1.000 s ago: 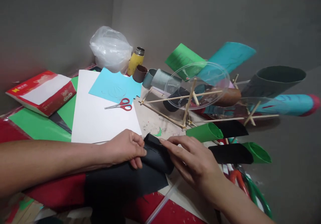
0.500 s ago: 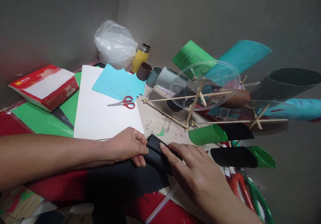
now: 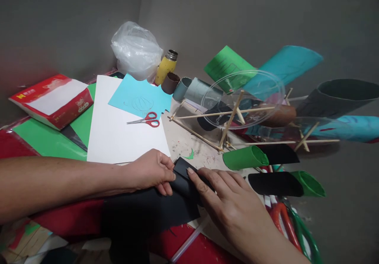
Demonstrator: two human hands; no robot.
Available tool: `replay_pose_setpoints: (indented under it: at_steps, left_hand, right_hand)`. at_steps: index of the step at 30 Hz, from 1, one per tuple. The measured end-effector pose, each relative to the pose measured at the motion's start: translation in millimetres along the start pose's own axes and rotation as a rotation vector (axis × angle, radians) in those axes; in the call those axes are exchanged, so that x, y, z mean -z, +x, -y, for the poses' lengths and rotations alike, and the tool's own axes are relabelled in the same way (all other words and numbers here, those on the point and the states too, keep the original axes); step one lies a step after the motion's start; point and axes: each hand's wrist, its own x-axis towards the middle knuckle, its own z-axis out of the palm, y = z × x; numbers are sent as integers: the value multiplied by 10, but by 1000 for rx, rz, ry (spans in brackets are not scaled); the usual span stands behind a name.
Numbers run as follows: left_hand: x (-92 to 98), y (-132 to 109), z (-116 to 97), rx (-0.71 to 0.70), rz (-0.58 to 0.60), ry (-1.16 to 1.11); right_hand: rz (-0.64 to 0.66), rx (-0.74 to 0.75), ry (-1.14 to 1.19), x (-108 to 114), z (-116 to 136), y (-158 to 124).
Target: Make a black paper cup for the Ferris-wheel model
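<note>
1. The surface [image 3: 180, 145] spread before me, pale in the middle with red at its edges.
2. The stick frame [image 3: 231, 120] lay across it to the right, with clear round plastic pieces and coloured paper tubes around it.
3. A white sheet [image 3: 118, 137] lay flat beyond my left forearm.
4. The black paper [image 3: 177, 206] was close to me, its upper part rolled and folded between my hands, the rest spread below.
5. The red box [image 3: 56, 98] rested on green sheets at the far left; it bore a yellow N-like mark and a cat picture, but its other lettering was too small for me to read.
6. A clear plastic bag [image 3: 136, 51] stood at the back beside a yellow bottle [image 3: 166, 70].
7. A blue card [image 3: 124, 94] overlapped the white sheet, pencilled with a lined oval.
8. My right grip [image 3: 220, 189] was closed over the roll, thumb on top.
9. My left grip [image 3: 156, 171] pinched the roll's left edge.
10. Red-handled scissors [image 3: 148, 120] lay across the card and sheet.
11. A green scrap [image 3: 190, 154] lay just beyond the roll.
</note>
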Motion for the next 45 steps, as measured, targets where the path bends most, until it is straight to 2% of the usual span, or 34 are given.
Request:
replay_pose_setpoints:
  at_steps: [17, 23, 25, 27, 30, 32, 35, 37, 40, 45]
  left_hand:
    - [0, 8, 21, -59, 8, 40]
    - [15, 13, 68, -96, -2, 35]
    - [21, 13, 74, -96, -6, 28]
    - [27, 7, 68, -87, -17, 25]
    - [35, -3, 48, -82, -29, 28]
    - [40, -8, 38, -86, -29, 26]
    - [47, -11, 30, -86, -32, 42]
    - [52, -13, 31, -88, -31, 55]
    - [63, -16, 38, -103, -18, 75]
    - [71, -23, 42, -129, 15, 131]
  right_hand:
    - [24, 2, 1, 34, 21, 29]
    - [-12, -58, 109, 70, -15, 32]
    - [-61, -139, 196, 127, -43, -42]
    - [-156, -280, 316, 191, -49, -169]
    - [-337, -635, 563, 241, 31, -381]
    - [-337, -894, 763, 218, 136, -468]
    - [-232, -1133, 1085, 116, 296, -473]
    - [-168, -1233, 1288, 36, 367, -414]
    - [-171, -1335, 1498, -56, 411, -303]
    - [-197, -1316, 1695, -132, 404, -199]
